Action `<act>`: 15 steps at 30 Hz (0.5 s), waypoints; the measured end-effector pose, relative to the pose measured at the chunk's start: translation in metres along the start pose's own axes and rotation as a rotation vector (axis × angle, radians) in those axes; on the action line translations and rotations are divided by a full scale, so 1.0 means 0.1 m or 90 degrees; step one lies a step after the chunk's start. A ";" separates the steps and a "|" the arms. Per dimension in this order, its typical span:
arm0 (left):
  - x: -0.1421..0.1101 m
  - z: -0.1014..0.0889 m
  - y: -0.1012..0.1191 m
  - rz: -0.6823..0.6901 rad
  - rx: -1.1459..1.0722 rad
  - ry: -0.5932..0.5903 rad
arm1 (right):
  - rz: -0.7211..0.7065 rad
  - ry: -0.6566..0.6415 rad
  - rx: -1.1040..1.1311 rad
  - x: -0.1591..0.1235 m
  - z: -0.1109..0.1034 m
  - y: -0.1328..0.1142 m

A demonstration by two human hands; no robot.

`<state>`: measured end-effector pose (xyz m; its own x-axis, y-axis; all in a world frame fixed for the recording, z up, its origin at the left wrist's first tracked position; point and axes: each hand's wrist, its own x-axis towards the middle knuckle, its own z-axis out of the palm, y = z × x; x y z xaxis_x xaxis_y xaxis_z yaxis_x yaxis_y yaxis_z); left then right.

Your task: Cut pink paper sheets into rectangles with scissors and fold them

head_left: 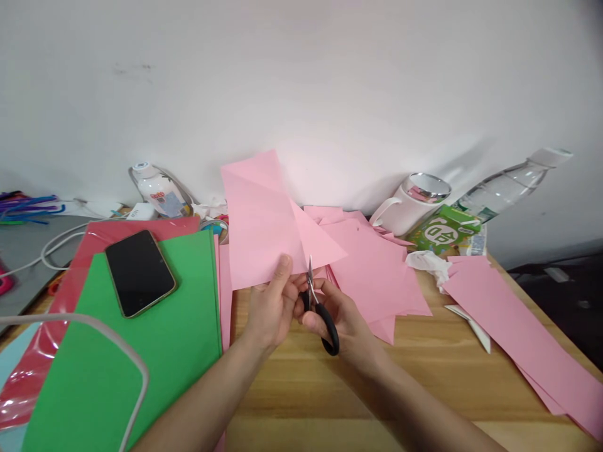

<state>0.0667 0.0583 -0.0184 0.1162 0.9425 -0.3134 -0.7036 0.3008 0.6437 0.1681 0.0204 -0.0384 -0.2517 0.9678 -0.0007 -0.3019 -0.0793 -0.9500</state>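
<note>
My left hand [273,307] pinches the lower edge of a pink sheet of paper [264,220], its thumb on the near face. The sheet stands up above the table, and a pointed flap [316,242] slants off its right side. In my right hand [342,317] is a pair of black-handled scissors [327,323], fingers wrapped about the handles and blades pointing up. The blade tips reach the lower edge of the flap; whether paper lies between them I cannot tell. Behind the scissors lies a loose pile of cut pink paper [372,263].
Green paper [188,326] with a phone [140,273] lies left, and a white cable [127,351] arches over it. Pink strips [522,339] lie right. Along the wall stand a white bottle [162,191], a mug [407,207], a green box [440,232] and a tilted clear bottle [511,182].
</note>
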 end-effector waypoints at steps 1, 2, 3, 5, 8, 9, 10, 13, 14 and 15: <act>0.00 -0.01 -0.01 0.003 0.005 0.005 | 0.000 0.003 0.003 0.00 0.00 0.00; 0.01 -0.02 -0.02 0.003 0.012 0.006 | 0.001 0.004 0.005 0.00 0.00 0.01; 0.01 -0.03 -0.02 0.001 0.019 0.002 | 0.002 0.004 0.006 0.00 0.00 0.01; 0.02 -0.04 -0.03 0.011 0.015 -0.017 | 0.006 0.001 0.007 0.00 0.00 0.02; 0.02 -0.03 -0.03 0.052 -0.020 -0.053 | 0.007 0.003 0.003 0.01 0.00 0.03; 0.02 -0.03 -0.03 0.060 -0.029 -0.059 | 0.003 0.008 -0.002 0.01 -0.01 0.03; 0.01 -0.02 -0.03 0.062 -0.033 -0.062 | 0.001 0.014 -0.008 0.01 -0.01 0.04; 0.01 0.00 -0.02 0.064 -0.040 -0.065 | 0.002 0.022 -0.020 0.01 -0.01 0.05; 0.01 0.01 -0.02 0.066 -0.042 -0.067 | 0.003 0.023 -0.022 0.01 -0.01 0.05; 0.01 0.01 -0.02 0.070 -0.044 -0.068 | 0.003 0.025 -0.024 0.01 -0.01 0.05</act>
<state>0.0689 0.0587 -0.0191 0.1069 0.9805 -0.1649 -0.7620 0.1873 0.6199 0.1673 0.0210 -0.0437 -0.2169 0.9761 -0.0163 -0.2653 -0.0750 -0.9613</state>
